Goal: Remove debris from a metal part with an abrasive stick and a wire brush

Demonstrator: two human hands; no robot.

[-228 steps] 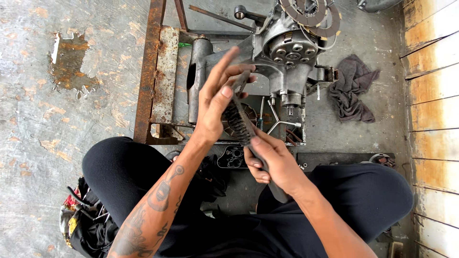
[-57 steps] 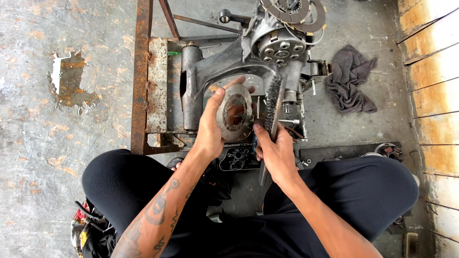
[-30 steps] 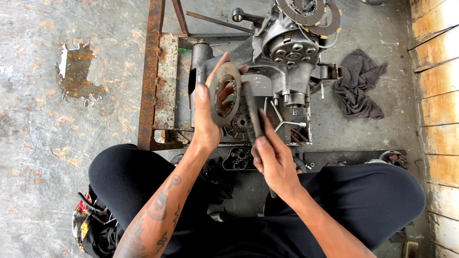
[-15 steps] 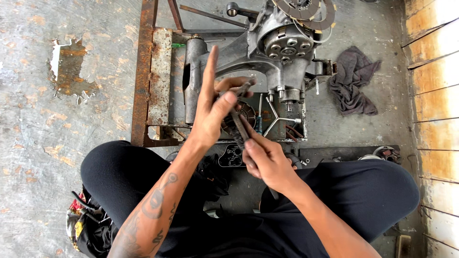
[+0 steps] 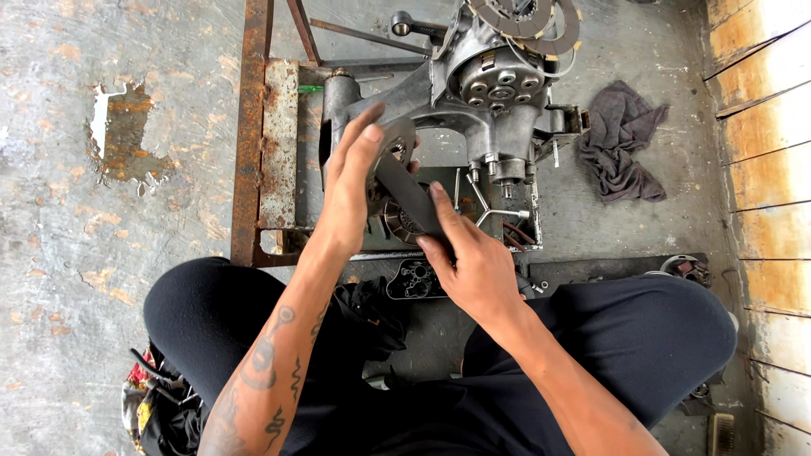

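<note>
- At the far left, we see a stained concrete floor (image 5: 84,253), and at the bottom edge a small heap of colourful things that we cannot identify.
- Next comes a rusty metal frame (image 5: 253,127), which stands on the floor and carries the engine block (image 5: 481,101).
- Our left hand (image 5: 351,194) is raised in front of the frame. Its fingers are stretched almost straight and press flat against a round metal plate (image 5: 399,139), while the thumb is hidden behind it.
- The plate has holes and looks stiff and rather heavy for its size, probably oily. We judge that it is best held at the rim, between thumb and flat fingers, so that it does not slip.
- Our right hand (image 5: 473,262) is closed around a flat dark file (image 5: 410,194), with the index finger laid along it. The file's tip touches the plate.
- The file looks rigid and rough, so it is safest to grip it at the handle end.
- Further right, a dark rag (image 5: 621,139) lies on the floor, well apart from both hands.
- At the right edge stand wooden planks (image 5: 764,127).
</note>
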